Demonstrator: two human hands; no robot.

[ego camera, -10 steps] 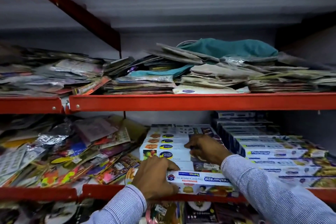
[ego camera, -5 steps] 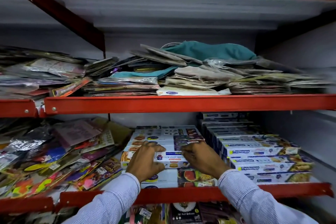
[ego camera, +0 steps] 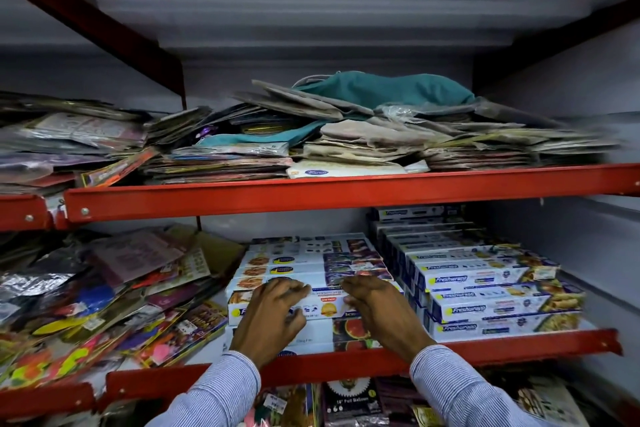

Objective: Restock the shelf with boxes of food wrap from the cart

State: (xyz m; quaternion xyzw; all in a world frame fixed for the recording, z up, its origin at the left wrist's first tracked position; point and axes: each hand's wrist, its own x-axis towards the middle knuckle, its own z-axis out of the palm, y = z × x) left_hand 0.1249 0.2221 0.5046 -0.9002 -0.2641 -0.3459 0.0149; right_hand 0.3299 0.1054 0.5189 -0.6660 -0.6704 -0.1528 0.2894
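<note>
Both hands on a wrap box, lower shelf.
Left hand point(ego camera: 268, 317) and right hand point(ego camera: 377, 312) lay with fingers curled over the top front box point(ego camera: 325, 303) of the middle stack on the shelf point(ego camera: 519, 345); more boxes point(ego camera: 485, 291) stacked at 3 o'clock, loose packets point(ego camera: 104, 295) at 9 o'clock.

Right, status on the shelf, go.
Both hands, left and right, on the front food wrap box atop the middle stack. Freshwrapp stack close on the right, loose packets on the left. Nothing blocking.
</note>
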